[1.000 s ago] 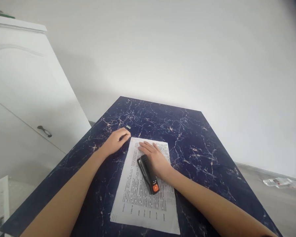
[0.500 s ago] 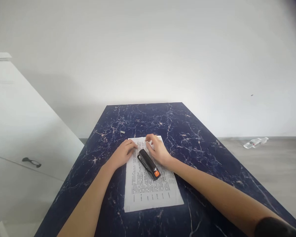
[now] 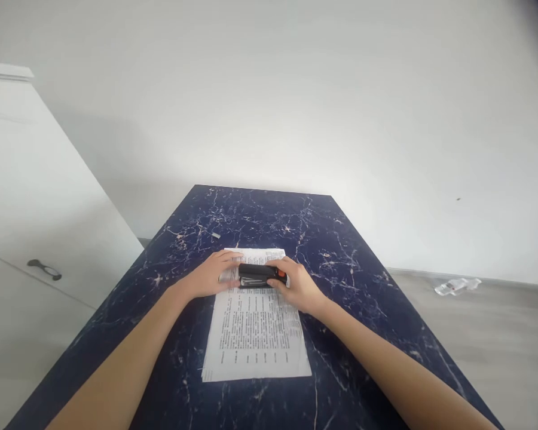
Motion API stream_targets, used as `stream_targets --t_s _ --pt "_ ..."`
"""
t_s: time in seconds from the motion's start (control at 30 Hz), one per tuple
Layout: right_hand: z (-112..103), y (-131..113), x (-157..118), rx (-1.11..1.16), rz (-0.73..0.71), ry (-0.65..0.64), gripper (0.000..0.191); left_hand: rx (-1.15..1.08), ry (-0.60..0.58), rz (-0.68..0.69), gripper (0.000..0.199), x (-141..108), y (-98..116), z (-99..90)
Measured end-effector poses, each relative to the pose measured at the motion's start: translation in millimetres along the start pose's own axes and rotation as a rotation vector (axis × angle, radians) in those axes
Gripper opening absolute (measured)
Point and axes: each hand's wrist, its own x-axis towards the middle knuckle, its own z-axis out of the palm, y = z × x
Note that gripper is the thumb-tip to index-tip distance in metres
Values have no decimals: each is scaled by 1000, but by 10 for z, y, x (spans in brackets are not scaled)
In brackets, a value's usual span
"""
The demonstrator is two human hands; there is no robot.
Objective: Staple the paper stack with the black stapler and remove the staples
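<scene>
A black stapler [image 3: 255, 272] with an orange patch lies crosswise over the upper part of the printed paper sheets [image 3: 256, 334]. My right hand [image 3: 298, 285] grips its right end, thumb on the near side and fingers on the far side. At the stapler's left end is my left hand [image 3: 216, 275], its fingers apart and curved around that end. Whether the left fingertips touch the stapler I cannot tell. The left palm rests beside the left edge of the sheets.
Beneath everything is a dark blue marble-patterned table [image 3: 260, 221]. A small pale strip [image 3: 216, 235] lies beyond the sheets. To the left stands a white cabinet [image 3: 36, 179] with a dark handle [image 3: 45, 269]. Clear crumpled plastic [image 3: 457, 286] lies on the floor at right.
My right hand has taken hold of the stapler, which has turned from diagonal to crosswise and moved up the page. My left hand has spread its fingers by the stapler's left end.
</scene>
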Motion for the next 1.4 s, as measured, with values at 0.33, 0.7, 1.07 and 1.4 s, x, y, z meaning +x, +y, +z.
stream_targets --t_s 0.33,0.7,1.07,1.4 --pt "73 392 163 507 2 -48 35 15 -51 -77 80 105 189 -16" --pt "36 358 235 756 85 -127 56 -201 49 -69 79 54 145 8" --pt "129 311 131 191 -47 -25 37 -331 166 -142 75 56 215 -30" --pt "195 299 -75 -221 -627 413 63 -1427 496 -454 33 194 260 152"
